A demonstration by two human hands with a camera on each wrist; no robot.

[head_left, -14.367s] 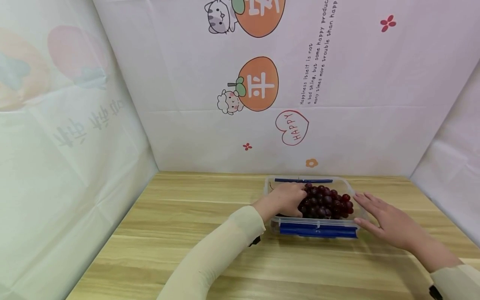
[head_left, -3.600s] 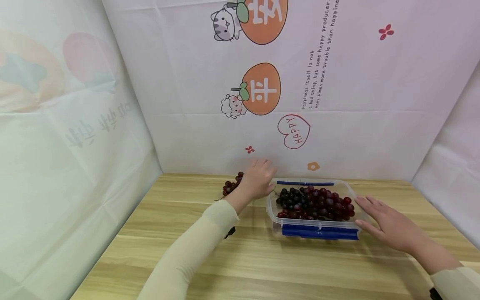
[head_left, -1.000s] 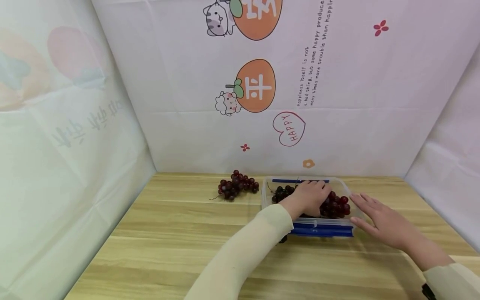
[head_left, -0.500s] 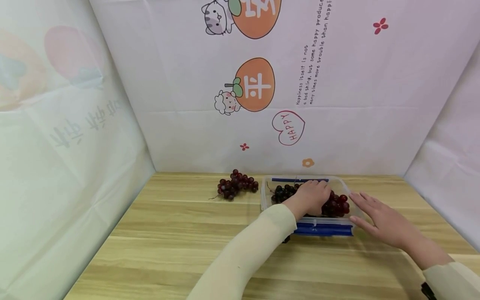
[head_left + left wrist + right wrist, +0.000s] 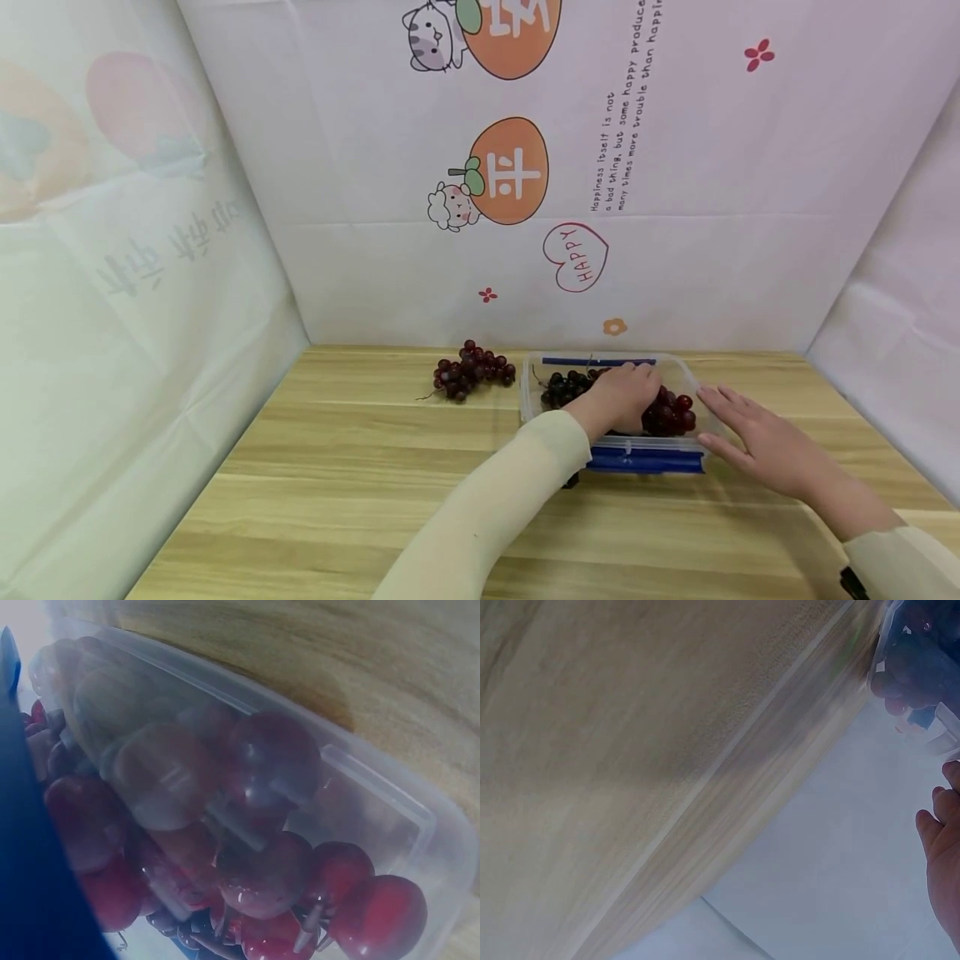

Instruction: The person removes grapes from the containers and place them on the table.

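Observation:
A clear plastic storage box (image 5: pixel 531 398) with blue clip latches (image 5: pixel 647 461) stands on the table. Inside it lie dark red grapes (image 5: pixel 670 412), and black grapes (image 5: pixel 564 387) fill its left part. My left hand (image 5: pixel 621 397) reaches into the box from above, its fingers curled down over a bunch of the red grapes and partly hidden. Through the wall in the left wrist view, fingertips (image 5: pixel 161 776) press among red grapes (image 5: pixel 379 919). My right hand (image 5: pixel 772 446) rests at the box's right end, fingers nearly straight.
Left of the box, a bunch of red grapes (image 5: pixel 467 372) with a thin stem lies on the wooden table (image 5: pixel 360 483). A white printed cloth (image 5: pixel 420 275) hangs behind the table, and white sheets stand on both sides.
The left hand set a bunch of red grapes on the table left of the box, then returned into the box. Over the last second it barely moves; the right hand stays at the box.

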